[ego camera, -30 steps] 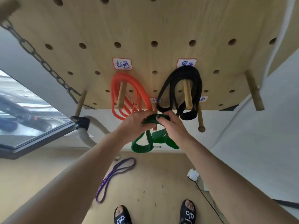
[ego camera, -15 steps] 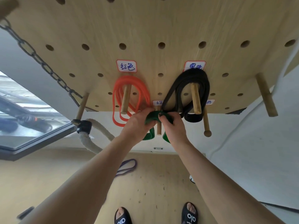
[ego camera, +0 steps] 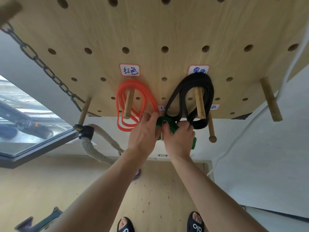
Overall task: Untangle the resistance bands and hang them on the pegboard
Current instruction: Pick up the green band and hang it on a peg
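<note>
Your left hand (ego camera: 143, 134) and right hand (ego camera: 179, 139) meet at the lower edge of the pegboard (ego camera: 150, 30), both curled around the green band (ego camera: 168, 124). You hold it bunched over a short peg (ego camera: 161, 138) between the two hung bands. The red band (ego camera: 133, 106) hangs looped on its peg at left; the black band (ego camera: 197, 97) hangs on its peg at right, just beside your right fingers. A purple band (ego camera: 137, 175) lies on the floor, mostly hidden by your left forearm.
</note>
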Demonstrator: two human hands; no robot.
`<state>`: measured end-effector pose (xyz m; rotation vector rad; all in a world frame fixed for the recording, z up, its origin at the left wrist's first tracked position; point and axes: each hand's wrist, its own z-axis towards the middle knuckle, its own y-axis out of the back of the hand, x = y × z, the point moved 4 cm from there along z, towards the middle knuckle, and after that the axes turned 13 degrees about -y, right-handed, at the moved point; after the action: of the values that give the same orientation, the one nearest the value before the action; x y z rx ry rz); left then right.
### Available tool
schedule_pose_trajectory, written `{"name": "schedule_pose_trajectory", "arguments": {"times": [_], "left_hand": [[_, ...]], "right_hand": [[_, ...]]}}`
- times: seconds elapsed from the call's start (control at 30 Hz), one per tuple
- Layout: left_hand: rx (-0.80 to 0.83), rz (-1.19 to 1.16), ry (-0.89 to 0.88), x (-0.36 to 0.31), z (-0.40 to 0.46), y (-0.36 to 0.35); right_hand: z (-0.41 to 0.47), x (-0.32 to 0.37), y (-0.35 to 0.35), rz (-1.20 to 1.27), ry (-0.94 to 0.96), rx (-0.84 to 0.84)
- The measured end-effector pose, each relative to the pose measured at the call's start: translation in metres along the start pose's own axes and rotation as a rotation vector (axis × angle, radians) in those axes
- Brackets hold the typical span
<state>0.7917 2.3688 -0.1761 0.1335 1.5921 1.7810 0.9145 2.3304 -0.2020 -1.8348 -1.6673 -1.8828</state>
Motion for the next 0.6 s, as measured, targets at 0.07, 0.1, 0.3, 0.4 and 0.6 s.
{"name": "schedule_pose_trajectory", "arguments": {"times": [0.07,0.1,0.3,0.4,0.6], "left_hand": [[-0.007,-0.011,0.037,-0.001,-0.001,0.001],[-0.006,-0.002,0.047,-0.001,-0.001,0.001],[0.008,0.017,0.086,-0.004,0.001,0.004],[-0.007,-0.011,0.117,-0.003,0.004,0.003],[0.006,-0.079,0.126,0.002,0.005,0.001]], "right_hand": [[0.001,0.002,-0.005,0.141,-0.063,0.063],[0.002,0.002,-0.006,0.193,-0.086,0.089],[0.002,0.007,-0.009,0.344,-0.11,0.13],[0.005,0.007,-0.01,0.365,-0.093,0.13],[0.007,0.001,-0.018,0.351,-0.087,0.135]]}}
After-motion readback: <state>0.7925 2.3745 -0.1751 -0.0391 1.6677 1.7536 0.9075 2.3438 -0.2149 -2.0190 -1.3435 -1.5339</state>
